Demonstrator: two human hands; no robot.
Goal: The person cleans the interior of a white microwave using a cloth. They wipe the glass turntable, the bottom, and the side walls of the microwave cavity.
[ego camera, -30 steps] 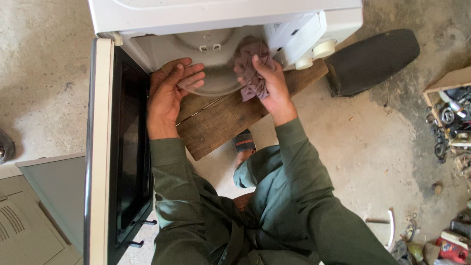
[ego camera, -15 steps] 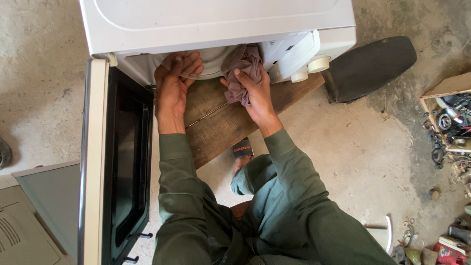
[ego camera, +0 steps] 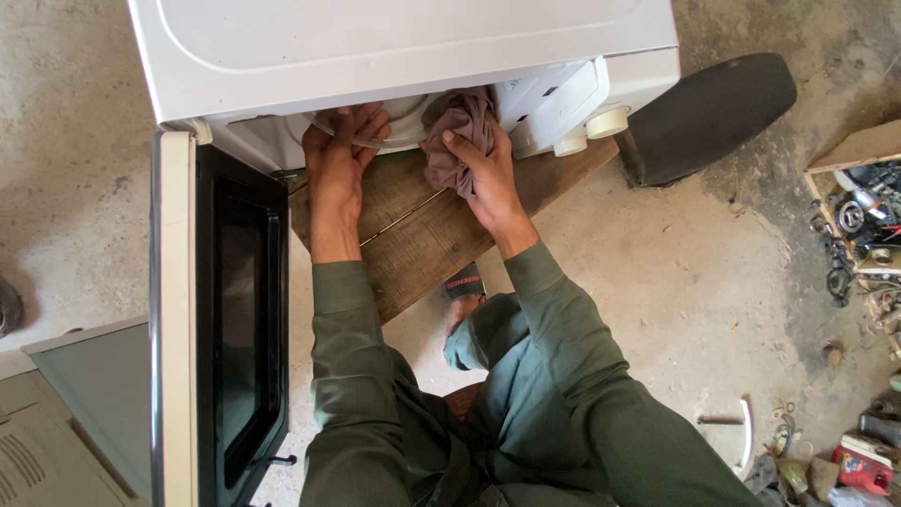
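A white microwave oven (ego camera: 404, 47) stands on a wooden board (ego camera: 422, 235), its door (ego camera: 221, 319) swung open toward me at the left. My left hand (ego camera: 340, 155) rests flat at the front edge of the oven's opening, fingers reaching inside onto a round glass plate (ego camera: 399, 141). My right hand (ego camera: 481, 174) grips a crumpled mauve cloth (ego camera: 458, 127) and presses it at the mouth of the opening, beside the control panel with two cream knobs (ego camera: 591, 131). The inside of the oven is mostly hidden by its top.
A black cushion-like object (ego camera: 709, 113) lies on the concrete floor at the right. A wooden box of metal parts (ego camera: 859, 211) and loose scrap (ego camera: 845, 451) sit at the far right. A grey metal casing (ego camera: 66, 422) lies at the lower left. My sandalled foot (ego camera: 465, 286) shows under the board.
My view has shifted so the oven's top covers more of the opening. Both hands have moved further into the opening, the right one carrying the cloth with it.
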